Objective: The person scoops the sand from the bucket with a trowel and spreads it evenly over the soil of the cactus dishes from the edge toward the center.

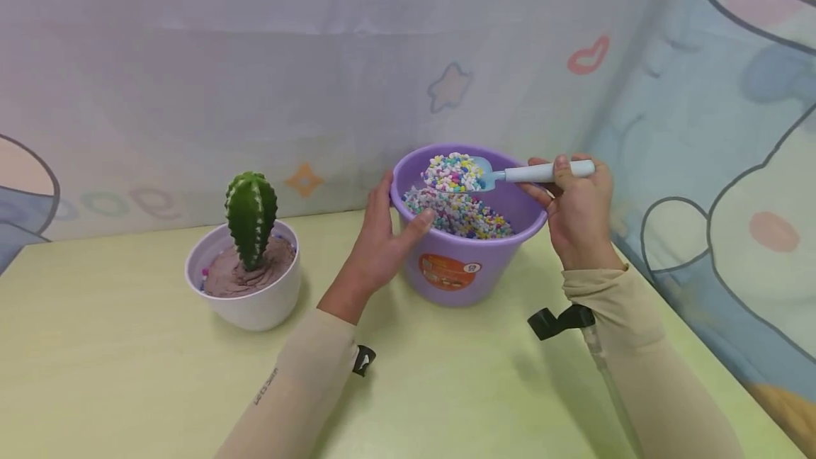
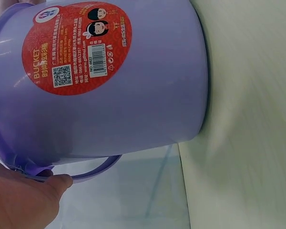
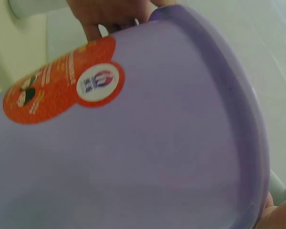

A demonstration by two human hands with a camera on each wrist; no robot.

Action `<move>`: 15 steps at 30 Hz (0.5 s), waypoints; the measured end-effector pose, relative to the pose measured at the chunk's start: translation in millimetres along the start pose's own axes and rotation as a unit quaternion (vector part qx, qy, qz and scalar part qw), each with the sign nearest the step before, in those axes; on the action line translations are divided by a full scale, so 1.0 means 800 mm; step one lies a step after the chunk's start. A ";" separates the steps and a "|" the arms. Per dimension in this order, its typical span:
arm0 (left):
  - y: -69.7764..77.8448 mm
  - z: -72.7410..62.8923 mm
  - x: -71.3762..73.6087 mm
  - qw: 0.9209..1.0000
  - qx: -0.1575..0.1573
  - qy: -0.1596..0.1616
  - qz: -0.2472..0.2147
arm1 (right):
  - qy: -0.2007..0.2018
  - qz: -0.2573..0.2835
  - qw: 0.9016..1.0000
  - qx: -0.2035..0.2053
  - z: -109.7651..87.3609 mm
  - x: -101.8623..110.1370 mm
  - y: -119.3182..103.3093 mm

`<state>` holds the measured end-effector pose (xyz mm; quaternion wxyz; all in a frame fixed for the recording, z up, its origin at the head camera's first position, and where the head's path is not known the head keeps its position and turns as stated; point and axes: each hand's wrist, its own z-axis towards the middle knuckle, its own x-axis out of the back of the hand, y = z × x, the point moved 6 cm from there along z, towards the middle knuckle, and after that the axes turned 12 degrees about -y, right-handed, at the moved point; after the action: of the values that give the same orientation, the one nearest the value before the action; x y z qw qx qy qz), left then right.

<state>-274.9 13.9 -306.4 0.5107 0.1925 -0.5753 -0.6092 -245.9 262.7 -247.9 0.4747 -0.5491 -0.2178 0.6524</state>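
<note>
A purple bucket with a red-orange label stands on the table, partly filled with small multicoloured pebbles. My left hand grips its left side, thumb over the rim and fingers along the outside. The bucket's purple carrying handle hangs beside that hand in the left wrist view. In my right hand is a small shovel, its white handle between thumb and fingers. Its pale blue blade carries a heap of pebbles over the bucket's opening. The right fingers are close to the bucket's right rim.
Left of the bucket stands a white pot with a green cactus upright in brown, clay-like material. The light table meets a printed cloth backdrop behind, and another drawn-on cloth hangs at right.
</note>
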 end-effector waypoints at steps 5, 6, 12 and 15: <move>-0.002 -0.003 0.004 1.000 -0.006 0.005 0.025 | 0.007 0.013 1.000 -0.010 -0.001 -0.003 0.006; -0.002 -0.003 0.005 0.999 -0.007 0.006 0.031 | 0.008 0.014 1.000 -0.010 -0.001 -0.004 0.007; -0.003 -0.002 0.005 0.999 -0.005 0.004 0.048 | 0.007 0.032 0.999 -0.003 -0.004 -0.006 0.006; 0.001 -0.005 0.005 0.998 0.009 0.002 0.069 | 0.002 0.044 0.999 0.004 -0.005 -0.009 0.000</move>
<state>-273.1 8.9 -305.3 0.5507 0.1578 -0.5917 -0.5672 -242.4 255.3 -245.6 0.4483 -0.5575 -0.1901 0.6724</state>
